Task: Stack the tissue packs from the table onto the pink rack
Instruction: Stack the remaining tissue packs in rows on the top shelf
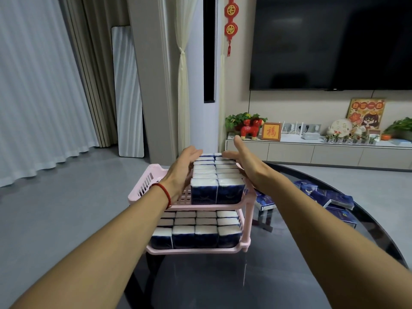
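Note:
A pink two-tier rack [142, 186] stands on the dark glass table [289, 253]. Its lower tier holds several upright blue and white tissue packs [196, 235]. On the upper tier two rows of tissue packs [215, 175] stand side by side. My left hand [182, 170] presses flat against the left side of those rows, fingers straight. My right hand [243, 161] lies with straight fingers along their right side and far end. Several loose blue tissue packs [321, 197] lie on the table to the right of the rack.
The rack sits near the table's left edge, with grey floor [66, 208] beyond it. A low cabinet [312, 152] with ornaments and plants runs along the far wall under a large dark screen [330, 41]. Curtains hang at the left.

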